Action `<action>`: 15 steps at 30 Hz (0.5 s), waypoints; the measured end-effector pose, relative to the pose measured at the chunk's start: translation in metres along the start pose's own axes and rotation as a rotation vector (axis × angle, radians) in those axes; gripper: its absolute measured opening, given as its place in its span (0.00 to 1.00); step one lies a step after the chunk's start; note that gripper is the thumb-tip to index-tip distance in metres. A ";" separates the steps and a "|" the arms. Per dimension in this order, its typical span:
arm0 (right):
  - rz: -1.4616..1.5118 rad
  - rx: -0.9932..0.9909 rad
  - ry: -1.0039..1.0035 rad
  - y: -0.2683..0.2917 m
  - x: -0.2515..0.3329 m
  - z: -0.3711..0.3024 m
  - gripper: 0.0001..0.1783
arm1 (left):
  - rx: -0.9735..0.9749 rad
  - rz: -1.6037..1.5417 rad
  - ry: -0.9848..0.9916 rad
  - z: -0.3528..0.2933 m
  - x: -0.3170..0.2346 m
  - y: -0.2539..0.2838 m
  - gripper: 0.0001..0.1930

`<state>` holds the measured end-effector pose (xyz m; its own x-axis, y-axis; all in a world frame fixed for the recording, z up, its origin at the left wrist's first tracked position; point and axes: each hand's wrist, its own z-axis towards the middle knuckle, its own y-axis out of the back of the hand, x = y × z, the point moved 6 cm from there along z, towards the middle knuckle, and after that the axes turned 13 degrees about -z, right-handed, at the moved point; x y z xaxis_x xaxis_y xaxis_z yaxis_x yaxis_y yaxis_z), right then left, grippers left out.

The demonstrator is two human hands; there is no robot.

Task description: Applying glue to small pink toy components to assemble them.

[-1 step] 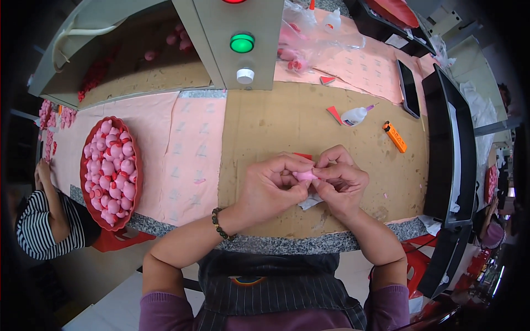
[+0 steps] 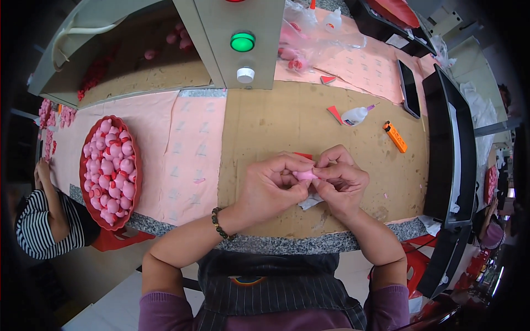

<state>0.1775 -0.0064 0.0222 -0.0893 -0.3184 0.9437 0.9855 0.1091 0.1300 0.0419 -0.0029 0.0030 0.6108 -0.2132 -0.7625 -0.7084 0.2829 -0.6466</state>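
Pinching pink piece — two-handed

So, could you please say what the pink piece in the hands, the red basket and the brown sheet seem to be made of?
Pink piece: perhaps rubber or vinyl, judging by its smooth, matt surface.
Red basket: likely smooth moulded plastic, given its even colour and scalloped rim.
Brown sheet: probably cardboard, dull, flat tan and stained.
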 end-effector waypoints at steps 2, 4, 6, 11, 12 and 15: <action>-0.020 -0.002 -0.009 0.001 -0.001 0.000 0.09 | -0.004 -0.004 -0.003 0.000 0.001 0.000 0.11; -0.063 0.000 0.004 0.002 -0.001 0.001 0.09 | -0.009 -0.006 -0.006 0.001 0.002 0.000 0.11; -0.075 -0.002 0.014 0.002 -0.002 0.000 0.09 | -0.016 -0.003 -0.006 0.000 0.002 0.002 0.11; -0.157 0.014 0.053 0.004 0.001 0.001 0.09 | 0.027 0.040 0.013 0.000 0.004 0.004 0.13; -0.133 0.008 0.000 0.004 -0.001 0.000 0.09 | 0.022 0.036 0.042 0.000 0.006 0.005 0.14; -0.097 -0.014 -0.057 0.002 -0.001 0.004 0.08 | -0.005 -0.022 0.122 0.001 0.006 0.005 0.13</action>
<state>0.1794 -0.0022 0.0223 -0.1921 -0.2729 0.9427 0.9736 0.0673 0.2179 0.0425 -0.0014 -0.0045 0.5790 -0.3315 -0.7449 -0.6973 0.2722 -0.6631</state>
